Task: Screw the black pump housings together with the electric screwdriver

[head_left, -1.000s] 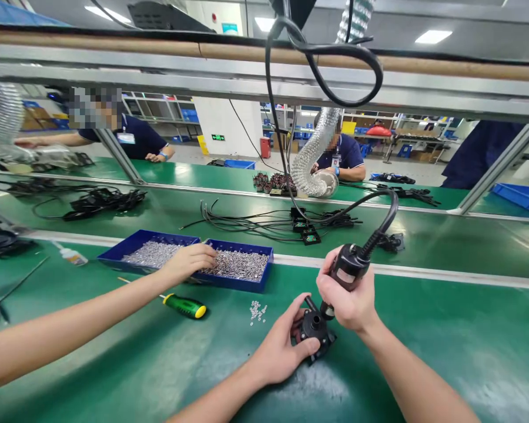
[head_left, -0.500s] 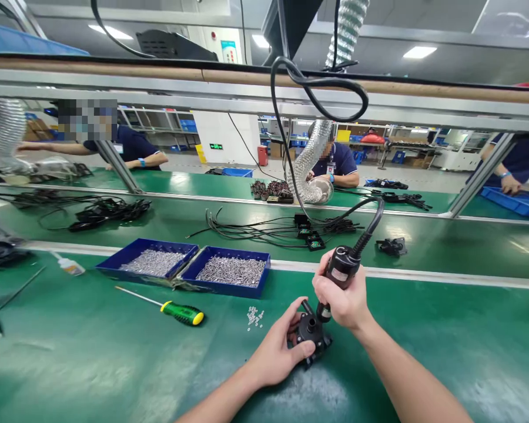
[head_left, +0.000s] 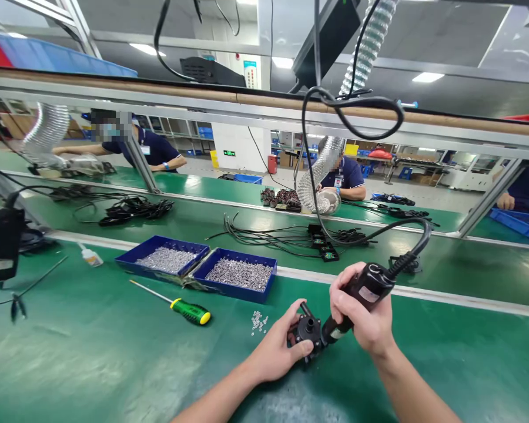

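Note:
My left hand (head_left: 278, 349) grips a small black pump-like housing (head_left: 307, 332) with a round stub on top and a side spout, close over the green bench. In my right hand (head_left: 370, 317) is a black corded electric screwdriver (head_left: 364, 294), tilted with its lower end against the housing's right side. The bit's tip is hidden by the housing. Small white washers (head_left: 258, 322) lie in a loose group left of the housing. Further left lies a screwdriver (head_left: 189, 311) with a green and yellow handle.
Two blue trays hold small metal parts: washer-like pieces in the left tray (head_left: 158, 270) and screws in the right tray (head_left: 203, 288). Black cables (head_left: 273, 235) lie behind them. A white bottle (head_left: 90, 257) and a hanging black tool (head_left: 4, 244) are at left. Co-workers sit across the bench.
My right hand and the electric screwdriver have moved right and tilted further over, from nearly upright to a slant. My left hand still holds the housing. The camera view has shifted.

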`<state>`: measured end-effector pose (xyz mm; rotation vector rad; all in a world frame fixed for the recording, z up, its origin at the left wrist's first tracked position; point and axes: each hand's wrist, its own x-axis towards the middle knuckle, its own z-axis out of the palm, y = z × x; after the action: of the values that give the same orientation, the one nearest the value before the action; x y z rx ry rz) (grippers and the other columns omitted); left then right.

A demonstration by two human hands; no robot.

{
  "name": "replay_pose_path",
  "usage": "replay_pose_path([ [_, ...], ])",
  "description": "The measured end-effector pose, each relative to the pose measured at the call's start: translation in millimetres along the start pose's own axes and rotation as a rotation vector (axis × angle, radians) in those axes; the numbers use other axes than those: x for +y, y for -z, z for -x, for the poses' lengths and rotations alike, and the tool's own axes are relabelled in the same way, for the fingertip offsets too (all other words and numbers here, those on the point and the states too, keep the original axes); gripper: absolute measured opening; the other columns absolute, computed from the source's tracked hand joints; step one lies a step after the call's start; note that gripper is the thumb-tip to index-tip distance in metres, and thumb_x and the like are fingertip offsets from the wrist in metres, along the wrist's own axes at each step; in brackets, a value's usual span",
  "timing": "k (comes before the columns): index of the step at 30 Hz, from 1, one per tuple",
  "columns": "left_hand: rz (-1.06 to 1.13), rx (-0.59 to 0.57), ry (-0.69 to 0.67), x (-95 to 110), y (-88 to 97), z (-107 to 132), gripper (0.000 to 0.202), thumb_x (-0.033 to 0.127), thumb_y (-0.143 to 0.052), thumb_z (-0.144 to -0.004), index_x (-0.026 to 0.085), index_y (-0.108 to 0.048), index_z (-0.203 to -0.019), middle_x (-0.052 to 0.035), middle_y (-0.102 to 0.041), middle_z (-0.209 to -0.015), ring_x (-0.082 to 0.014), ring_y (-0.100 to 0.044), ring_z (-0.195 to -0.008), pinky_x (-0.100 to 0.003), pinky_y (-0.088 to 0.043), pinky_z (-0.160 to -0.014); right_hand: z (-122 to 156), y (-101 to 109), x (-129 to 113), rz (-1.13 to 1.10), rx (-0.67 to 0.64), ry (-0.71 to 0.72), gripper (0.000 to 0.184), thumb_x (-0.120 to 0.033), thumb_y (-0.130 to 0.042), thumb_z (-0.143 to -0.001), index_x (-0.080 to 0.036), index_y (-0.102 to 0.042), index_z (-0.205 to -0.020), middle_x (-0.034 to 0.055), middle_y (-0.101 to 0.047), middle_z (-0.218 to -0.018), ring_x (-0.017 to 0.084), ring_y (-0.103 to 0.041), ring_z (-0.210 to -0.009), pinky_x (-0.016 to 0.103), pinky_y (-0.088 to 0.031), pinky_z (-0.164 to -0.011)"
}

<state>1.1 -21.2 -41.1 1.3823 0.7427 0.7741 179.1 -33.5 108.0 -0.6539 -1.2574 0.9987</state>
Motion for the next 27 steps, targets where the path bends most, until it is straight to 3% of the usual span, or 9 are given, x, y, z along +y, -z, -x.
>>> replay_pose_path([
  [9,0.054,-0.019,-0.041,9,-2.9,1,0.096,0.051,-0.080,-0.087,0.019,-0.031,-0.163,-0.0154,-0.065,-0.133,-0.0318,-0.064,-0.121,-0.050,-0.049,-0.111,5,-7,17,0.110,-0.065,-0.085,0.018,-0.031,-0.075,-0.090,-0.022,-0.059,-0.092,-0.0043,-0.060,-0.070,0.010,-0.051,-0.047,0.026,-0.044,-0.046],
  [16,0.127,0.000,-0.040,8,-3.6,0,0.094,0.048,-0.083,-0.087,0.022,-0.033,-0.161,-0.0140,-0.067,-0.129,-0.0321,-0.065,-0.125,-0.054,-0.046,-0.117,7,-9,25,0.172,0.030,-0.051,0.012,-0.024,-0.071,-0.086,-0.023,-0.060,-0.091,-0.0030,-0.059,-0.074,0.010,-0.047,-0.049,0.028,-0.041,-0.048],
  [22,0.160,-0.019,-0.070,8,-3.8,1,0.098,0.051,-0.084,-0.086,0.019,-0.033,-0.163,-0.0194,-0.064,-0.139,-0.0350,-0.064,-0.129,-0.055,-0.046,-0.118,5,-13,20,0.178,-0.049,-0.064,0.012,-0.024,-0.072,-0.084,-0.023,-0.061,-0.089,-0.0033,-0.058,-0.071,0.010,-0.048,-0.050,0.028,-0.040,-0.048],
  [27,0.159,0.003,-0.078,0,-4.3,1,0.103,0.051,-0.085,-0.085,0.021,-0.027,-0.165,-0.0200,-0.062,-0.145,-0.0350,-0.065,-0.128,-0.055,-0.046,-0.117,4,-20,20,0.240,0.023,-0.089,0.014,-0.025,-0.073,-0.084,-0.022,-0.060,-0.086,-0.0042,-0.057,-0.069,0.010,-0.048,-0.049,0.027,-0.042,-0.048],
])
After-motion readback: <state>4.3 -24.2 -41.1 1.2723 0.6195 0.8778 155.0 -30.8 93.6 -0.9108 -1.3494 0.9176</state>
